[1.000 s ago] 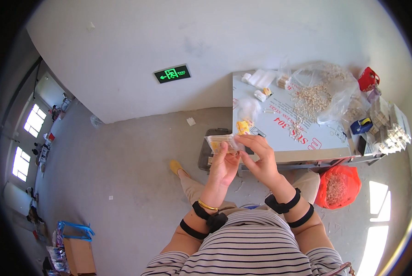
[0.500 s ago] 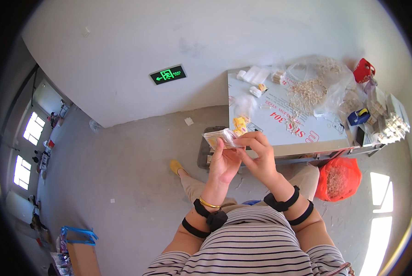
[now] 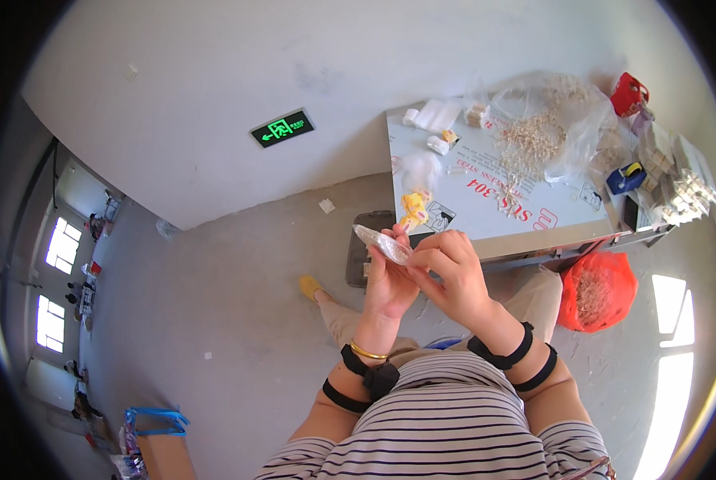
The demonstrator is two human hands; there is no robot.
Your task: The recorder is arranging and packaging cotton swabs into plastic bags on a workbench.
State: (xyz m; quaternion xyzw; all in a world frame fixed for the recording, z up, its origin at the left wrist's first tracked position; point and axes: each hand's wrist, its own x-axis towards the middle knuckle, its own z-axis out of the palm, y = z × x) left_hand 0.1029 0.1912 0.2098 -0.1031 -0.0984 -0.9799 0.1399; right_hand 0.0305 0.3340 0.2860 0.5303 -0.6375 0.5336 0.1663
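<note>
A small clear plastic bag of cotton swabs (image 3: 380, 243) is between my hands, over the table's near left corner. My left hand (image 3: 391, 290) grips it from below, fingers wrapped behind and thumb in front. With thumb and forefinger, my right hand (image 3: 454, 272) pinches the bag's right end. The bag is tilted, so its whitish end faces me. Just beyond my hands, yellow printed pieces (image 3: 414, 210) lie on the table beside a crumpled clear bag (image 3: 418, 170). Farther back, loose cotton swabs (image 3: 531, 142) spill from a large clear bag (image 3: 586, 108).
The film-covered metal table (image 3: 486, 220) stands ahead and right. At its right end are a blue tape dispenser (image 3: 626, 178), stacked swab packs (image 3: 688, 194) and a red container (image 3: 630, 94). A red bag (image 3: 599, 298) sits on the floor; a grey crate (image 3: 358, 268) is left of the table.
The bag of swabs has been tipped from showing its broad side to nearly edge-on. My left fingers have come up behind it, and the right hand still pinches its end. The view has shifted slightly.
</note>
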